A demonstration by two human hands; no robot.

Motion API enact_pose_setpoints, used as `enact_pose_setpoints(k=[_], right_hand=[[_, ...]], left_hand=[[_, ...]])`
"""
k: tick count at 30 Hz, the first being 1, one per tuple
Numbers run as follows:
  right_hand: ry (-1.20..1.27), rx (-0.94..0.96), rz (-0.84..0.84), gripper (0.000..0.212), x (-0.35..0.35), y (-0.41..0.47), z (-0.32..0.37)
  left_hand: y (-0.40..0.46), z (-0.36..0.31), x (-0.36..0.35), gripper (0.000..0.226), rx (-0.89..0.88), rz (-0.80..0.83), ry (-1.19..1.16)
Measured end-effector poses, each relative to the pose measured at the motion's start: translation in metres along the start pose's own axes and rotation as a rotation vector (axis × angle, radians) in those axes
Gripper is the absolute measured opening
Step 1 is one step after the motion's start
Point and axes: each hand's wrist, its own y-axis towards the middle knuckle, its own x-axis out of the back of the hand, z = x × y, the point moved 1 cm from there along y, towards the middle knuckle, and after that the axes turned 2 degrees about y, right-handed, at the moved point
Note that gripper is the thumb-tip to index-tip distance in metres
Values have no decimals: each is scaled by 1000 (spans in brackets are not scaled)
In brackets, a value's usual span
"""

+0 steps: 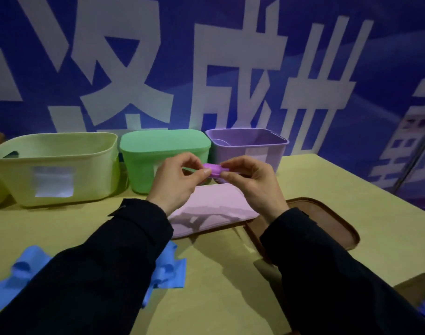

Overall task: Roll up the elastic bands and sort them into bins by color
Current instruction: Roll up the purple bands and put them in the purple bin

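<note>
Dark sleeves (pixel 105 274) fill the near edge of the view, one from each side, reaching forward over a tan tabletop (pixel 218 286). Under and beside the left sleeve lie loose blue elastic bands (pixel 25 267), partly covered by the arm, with more blue showing just right of that sleeve. Further out, the left hand (pixel 176 181) and the right hand (pixel 251 181) meet in the air above the tabletop, and both pinch a small purple elastic band (pixel 213 169) between thumbs and fingertips, one at each end; the band looks rolled or folded into a compact lump, though how tightly cannot be told. Below the hands a pink lid (pixel 211 209) lies flat on the tabletop, and to its right, partly hidden by the right forearm, lies a brown lid (pixel 327 218) with a raised rim, its near left corner touching or overlapping the pink lid. Along the back of the tabletop three bins stand in a row: a pale yellow bin (pixel 54 165) with a white label on its front at the left, a green bin (pixel 163 151) closed with its lid in the middle, and an open purple bin (pixel 250 146) at the right, just behind the held band. Behind them hangs a blue banner (pixel 230 56) with large white characters.
</note>
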Motion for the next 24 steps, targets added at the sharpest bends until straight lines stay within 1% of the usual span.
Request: enact_pose_setpoints(k=[2, 5, 7, 10, 12, 14, 16, 18, 21, 24], right_hand=[[-20, 28, -50, 14, 12, 8, -9], [-31, 51, -138, 15, 18, 18, -22], [-42, 39, -164, 14, 18, 22, -29], [-100, 12, -174, 14, 25, 32, -37], [-101, 16, -229, 15, 28, 39, -42], [-8, -7, -322, 12, 26, 41, -49], [105, -25, -380, 8, 20, 36, -57], [120, -32, -372, 7, 17, 32, -61], [63, -9, -341, 9, 21, 31, -65], [29, -3, -340, 10, 22, 31, -68]], left_hand=[[13, -4, -18, 11, 20, -18, -10], [29, -6, -41, 10, 11, -97, 28], [36, -1, -51, 9, 4, -133, 31], [46, 3, -61, 3, 7, -129, 32], [53, 1, -69, 10, -11, -99, 44], [56, -2, -78, 19, -36, -50, 21], [53, 1, -89, 24, -49, -42, -50], [43, 11, -96, 31, -23, -63, -96], [31, 28, -103, 44, -36, -51, -117], [29, 32, -104, 48, -31, -23, -146]])
